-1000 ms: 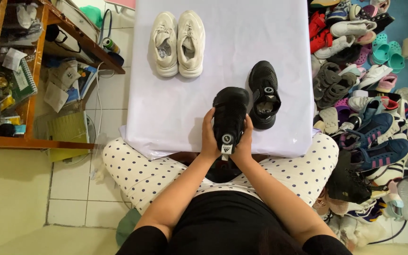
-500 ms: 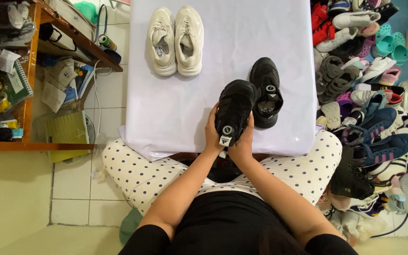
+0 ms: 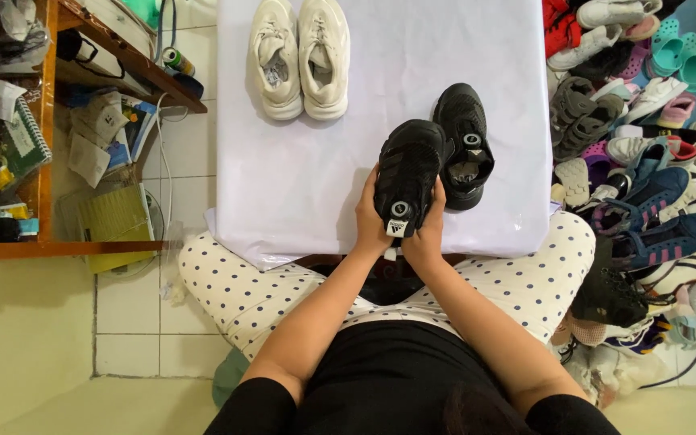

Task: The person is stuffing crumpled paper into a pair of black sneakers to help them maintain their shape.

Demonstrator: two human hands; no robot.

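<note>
Head view: my left hand [image 3: 370, 219] and right hand [image 3: 430, 235] clasp the heel end of a black shoe [image 3: 407, 185], fingers closed around it from both sides, toe pointing away, held over the near part of the table [image 3: 300, 185]. Its mate [image 3: 465, 147] lies just beside, almost touching; a careless set-down could knock it askew, I judge. White sheet covers the table; a pair of white sneakers [image 3: 300, 58] sits at the far end. Shoe pile [image 3: 646, 153] on the right, cluttered wooden shelf [image 3: 50, 137] left, tiled floor [image 3: 126, 314] below.
</note>
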